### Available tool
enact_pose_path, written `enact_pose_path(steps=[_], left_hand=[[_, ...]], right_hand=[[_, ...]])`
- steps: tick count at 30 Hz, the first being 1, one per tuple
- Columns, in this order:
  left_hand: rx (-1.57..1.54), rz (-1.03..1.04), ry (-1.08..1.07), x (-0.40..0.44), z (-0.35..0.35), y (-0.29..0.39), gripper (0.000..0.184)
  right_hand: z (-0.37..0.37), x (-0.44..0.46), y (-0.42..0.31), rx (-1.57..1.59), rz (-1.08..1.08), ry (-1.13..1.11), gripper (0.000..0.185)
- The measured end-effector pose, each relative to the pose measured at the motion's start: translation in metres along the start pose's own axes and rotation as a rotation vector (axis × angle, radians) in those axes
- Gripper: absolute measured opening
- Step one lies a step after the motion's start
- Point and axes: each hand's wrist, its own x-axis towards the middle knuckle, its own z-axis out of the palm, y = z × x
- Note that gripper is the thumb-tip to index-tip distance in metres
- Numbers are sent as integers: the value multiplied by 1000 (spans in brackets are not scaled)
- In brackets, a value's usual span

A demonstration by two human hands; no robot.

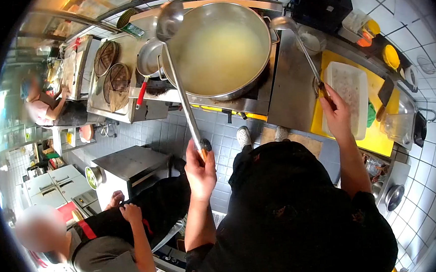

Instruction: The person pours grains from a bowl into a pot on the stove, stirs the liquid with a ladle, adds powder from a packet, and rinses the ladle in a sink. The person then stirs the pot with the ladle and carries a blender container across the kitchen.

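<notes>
My left hand [201, 171] is closed round the handle of a long metal ladle [172, 25]. The ladle's bowl is up at the left rim of a large pot [247, 90] of cloudy yellowish liquid. In my right hand [335, 111] is the handle of a second ladle [284, 23], whose bowl hangs beside the pot's right handle, above the metal counter. Just right of that hand lies a white plastic tray [349, 73] on a yellow cutting board [393, 146]. A small saucepan [147, 57] with a red handle stands left of the pot.
A cleaver [386, 92] and a clear container [397, 126] are at the right. Woven baskets [107, 58] rest on the left counter. One person [104, 245] stands close on my left; another person [45, 108] works farther back. A metal table [131, 159] stands behind them.
</notes>
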Motion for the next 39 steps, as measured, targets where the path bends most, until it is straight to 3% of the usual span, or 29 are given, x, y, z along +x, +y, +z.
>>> enact_pose_path(steps=[7,14,26,39], left_hand=[[-77,-225,-99,32,-6,55,59],[-157,-339,-165,50,-3,62,60],[-174,-414,-209,65,2,72,56],[-498,-526,-244,66,3,68,56]], right_hand=[[-8,-6,4,-31,-7,-25,42],[-14,-10,1,-8,22,-18,43],[-28,-17,7,-25,72,7,40],[-34,-26,16,-26,60,67,41]])
